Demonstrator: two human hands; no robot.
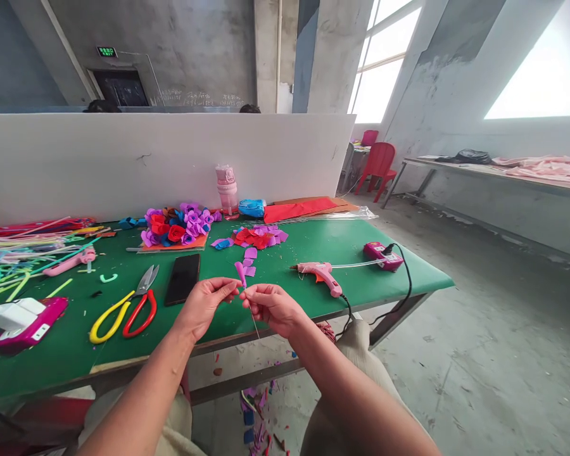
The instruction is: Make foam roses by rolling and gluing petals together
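Note:
Over the near edge of the green table, my left hand and my right hand meet, fingertips pinched. Between them stands a small rolled purple petal on a thin stem that slants down below my right fingers. My right fingers close round the stem at the base of the petal; my left fingertips pinch right beside it. Just beyond lie loose purple petals and a pile of red and purple ones. A pink glue gun rests to the right.
Scissors and a black phone lie left of my hands. Behind are finished flowers, a pink bottle and a white partition. Power strips sit at both sides, with a black cable over the right edge.

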